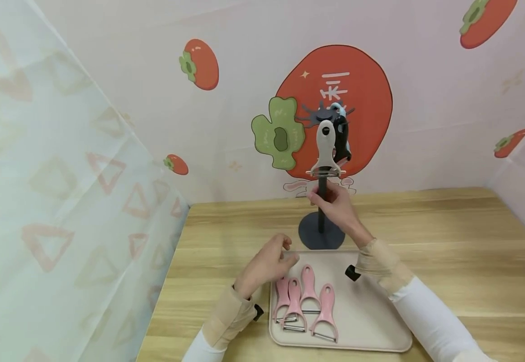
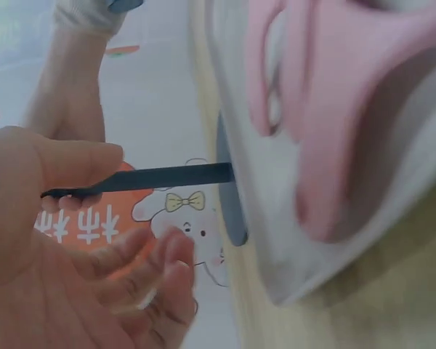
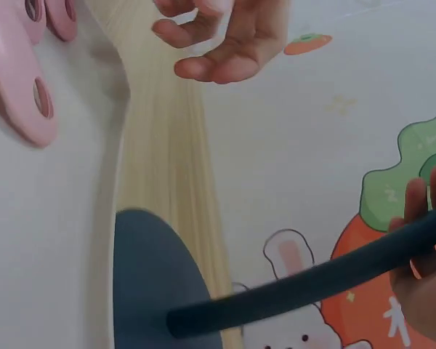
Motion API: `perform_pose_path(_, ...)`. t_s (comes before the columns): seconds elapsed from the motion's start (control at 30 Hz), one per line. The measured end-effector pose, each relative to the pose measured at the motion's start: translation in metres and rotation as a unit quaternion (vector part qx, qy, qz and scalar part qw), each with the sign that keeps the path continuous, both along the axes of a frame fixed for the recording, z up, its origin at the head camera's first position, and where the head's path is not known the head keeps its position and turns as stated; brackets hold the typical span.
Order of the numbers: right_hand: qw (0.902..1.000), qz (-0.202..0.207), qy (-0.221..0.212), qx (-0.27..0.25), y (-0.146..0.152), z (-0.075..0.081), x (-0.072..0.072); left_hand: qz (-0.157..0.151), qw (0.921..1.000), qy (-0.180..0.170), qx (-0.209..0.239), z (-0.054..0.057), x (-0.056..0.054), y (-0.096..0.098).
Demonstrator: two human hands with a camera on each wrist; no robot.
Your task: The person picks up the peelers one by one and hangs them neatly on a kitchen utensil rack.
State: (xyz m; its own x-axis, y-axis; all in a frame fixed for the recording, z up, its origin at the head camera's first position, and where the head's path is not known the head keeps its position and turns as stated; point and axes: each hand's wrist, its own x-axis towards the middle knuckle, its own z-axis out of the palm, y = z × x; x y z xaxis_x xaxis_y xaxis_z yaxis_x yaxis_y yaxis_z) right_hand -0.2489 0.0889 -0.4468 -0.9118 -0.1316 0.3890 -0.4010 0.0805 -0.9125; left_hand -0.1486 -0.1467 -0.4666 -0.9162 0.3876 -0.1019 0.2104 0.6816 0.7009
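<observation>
My right hand (image 1: pixel 334 203) grips the dark upright pole (image 3: pixel 305 287) of a hanging stand, with the thumb in front and fingers behind. The stand's round base (image 1: pixel 309 234) rests on the table behind the tray. From its top, which has several hooks (image 1: pixel 307 114), hang a white peeler (image 1: pixel 325 146), a black-handled one (image 1: pixel 342 136) and a light blue item, mostly hidden. My left hand (image 1: pixel 267 264) hovers over the tray's left back corner with loosely bent fingers, holding nothing. Just below it, several pink peelers (image 1: pixel 327 301) lie in the tray (image 1: pixel 366 322).
The wooden table (image 1: pixel 447 241) extends to both sides of the tray. A printed cloth (image 1: pixel 244 120) with persimmon pictures stands close behind the stand. Another patterned cloth (image 1: pixel 63 201) hangs along the left side.
</observation>
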Motion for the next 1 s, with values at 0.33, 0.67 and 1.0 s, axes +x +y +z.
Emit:
perform_pose_path(0.33,0.9945,0.061,-0.058,-0.062,-0.014,-0.002,-0.014,0.025,0.9883,0.092,-0.119,-0.012,0.036,-0.005)
perform_pose_path(0.67,0.9861,0.085,-0.047,-0.135,-0.017,-0.015,-0.027,0.031,0.9767,0.099,-0.188,-0.01,0.064,0.0)
perform_pose_path(1.0,0.9887,0.074,-0.025,-0.128,-0.022,-0.023,-0.028,0.055,0.9753,0.07,-0.202,-0.016,0.071,0.004)
